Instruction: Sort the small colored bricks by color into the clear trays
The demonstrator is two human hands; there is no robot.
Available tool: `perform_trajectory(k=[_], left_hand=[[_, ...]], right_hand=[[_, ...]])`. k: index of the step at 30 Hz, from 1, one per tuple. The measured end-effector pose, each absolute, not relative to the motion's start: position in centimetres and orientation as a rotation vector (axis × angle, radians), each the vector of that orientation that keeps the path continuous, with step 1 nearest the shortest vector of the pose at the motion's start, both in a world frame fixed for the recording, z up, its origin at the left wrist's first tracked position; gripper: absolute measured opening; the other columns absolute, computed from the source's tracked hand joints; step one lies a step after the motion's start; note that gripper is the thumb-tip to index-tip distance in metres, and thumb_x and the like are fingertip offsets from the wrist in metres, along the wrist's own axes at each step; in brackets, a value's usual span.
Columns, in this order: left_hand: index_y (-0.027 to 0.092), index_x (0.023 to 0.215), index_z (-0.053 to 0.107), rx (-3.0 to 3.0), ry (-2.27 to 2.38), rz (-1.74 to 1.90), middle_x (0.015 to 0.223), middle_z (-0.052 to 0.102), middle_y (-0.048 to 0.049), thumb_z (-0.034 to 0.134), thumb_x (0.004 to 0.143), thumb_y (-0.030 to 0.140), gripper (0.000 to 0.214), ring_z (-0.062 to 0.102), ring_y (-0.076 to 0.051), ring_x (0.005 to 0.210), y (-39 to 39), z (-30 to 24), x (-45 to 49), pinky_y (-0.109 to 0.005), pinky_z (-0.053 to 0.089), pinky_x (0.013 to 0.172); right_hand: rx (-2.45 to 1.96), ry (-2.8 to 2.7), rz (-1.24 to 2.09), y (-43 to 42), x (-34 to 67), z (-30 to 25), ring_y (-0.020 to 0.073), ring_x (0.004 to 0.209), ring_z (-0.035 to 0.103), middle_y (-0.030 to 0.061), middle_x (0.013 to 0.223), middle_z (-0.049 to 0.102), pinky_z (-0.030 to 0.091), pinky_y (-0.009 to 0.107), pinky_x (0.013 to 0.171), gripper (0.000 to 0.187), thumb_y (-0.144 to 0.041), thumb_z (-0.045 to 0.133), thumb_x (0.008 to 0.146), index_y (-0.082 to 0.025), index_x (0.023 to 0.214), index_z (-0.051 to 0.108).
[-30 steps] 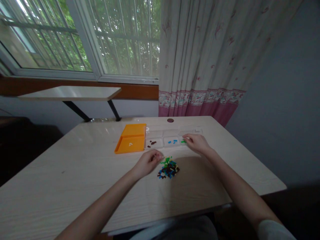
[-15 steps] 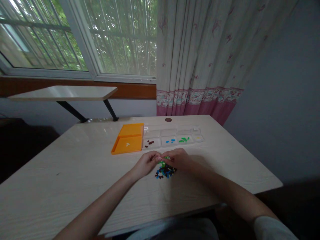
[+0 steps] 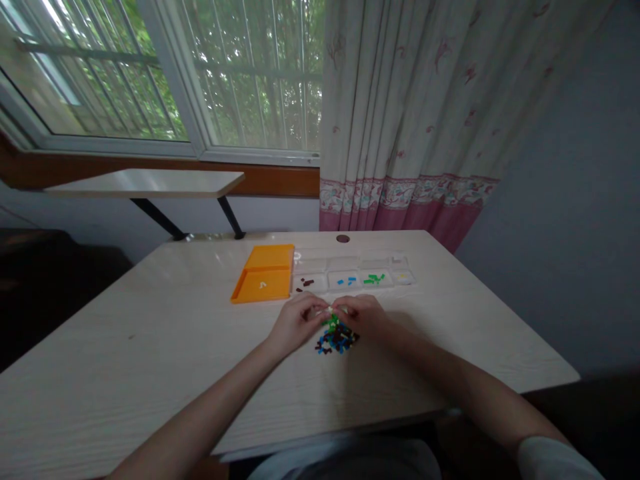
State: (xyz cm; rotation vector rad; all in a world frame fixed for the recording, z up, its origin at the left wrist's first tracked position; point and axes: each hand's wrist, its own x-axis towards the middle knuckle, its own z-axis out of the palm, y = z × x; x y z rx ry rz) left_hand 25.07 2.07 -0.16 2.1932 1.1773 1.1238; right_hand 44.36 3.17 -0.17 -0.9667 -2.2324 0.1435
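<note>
My left hand [image 3: 299, 323] and my right hand [image 3: 365, 316] meet over the table, their fingertips pinched together. Between them shows a small pale brick [image 3: 330, 309], partly covered by the fingers, so its exact shape is unclear. Just below the hands lies a pile of tiny bricks [image 3: 339, 338], mostly dark brown and blue, with green ones toward the top. The fingers and thumb of each hand are closed, and the right hand hides part of the pile's upper edge.
Behind the hands, a clear compartment box [image 3: 323, 289] holds brown bricks [image 3: 307, 283], blue bricks [image 3: 346, 281], green bricks [image 3: 374, 279] and yellow bits [image 3: 403, 276]. At its left lies an open orange case [image 3: 267, 270] with white pieces [image 3: 263, 285]. A raised shelf [image 3: 150, 181] stands at the back left.
The whole view has shifted slightly, with the scene now further right. The hands stay together above the pile; their fingertips have shifted a little and the pale brick shows more plainly between them.
</note>
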Motion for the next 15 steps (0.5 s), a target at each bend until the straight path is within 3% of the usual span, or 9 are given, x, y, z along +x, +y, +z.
perform_trajectory(k=[15], left_hand=[[0.017,0.081,0.062,2.371,1.102,1.153,0.079,0.06,-0.005,0.054,0.08,0.029,0.015,0.053,-0.013,0.073,1.72,0.34,25.17,-0.022,0.043,0.066]], right_hand=[[-0.835,-2.316,-0.063,3.39,44.66,-0.36,0.0075,0.049,0.055,-0.0019,0.064,0.067,0.036,0.018,0.054,0.02,-0.031,0.046,0.084,-0.022,0.085,0.064]])
